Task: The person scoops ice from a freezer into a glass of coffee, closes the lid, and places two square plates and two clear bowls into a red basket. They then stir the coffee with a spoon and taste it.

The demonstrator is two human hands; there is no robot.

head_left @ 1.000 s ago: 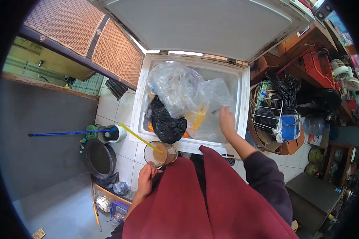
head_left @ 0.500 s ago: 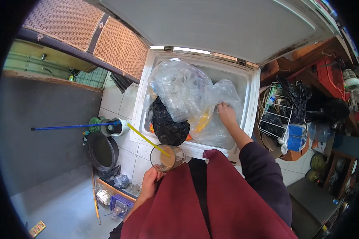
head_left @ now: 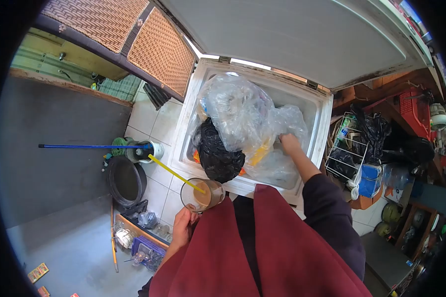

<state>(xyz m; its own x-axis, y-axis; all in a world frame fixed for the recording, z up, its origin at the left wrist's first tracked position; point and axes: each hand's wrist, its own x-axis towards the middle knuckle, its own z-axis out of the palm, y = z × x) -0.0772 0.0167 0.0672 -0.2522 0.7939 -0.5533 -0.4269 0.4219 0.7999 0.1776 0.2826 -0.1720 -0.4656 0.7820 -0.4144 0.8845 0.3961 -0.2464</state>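
Observation:
My left hand is closed on the handle of a glass mug, which holds a light brown drink and a yellow straw. My right hand reaches into an open chest freezer, its fingers closed on a clear plastic bag; the fingertips are partly hidden. Inside the freezer, a large clear plastic bag lies beside a bundle in a black plastic bag. Something yellow shows through the clear plastic near my right hand.
The freezer lid stands raised at the back. On the left are a white bucket, a blue-handled stick and a dark basin. A white wire rack with black bags stands to the right.
The view has shifted, so the freezer appears farther right. My left hand still holds the mug, tilted slightly differently. My right hand stays at the clear bag, a little lower against it.

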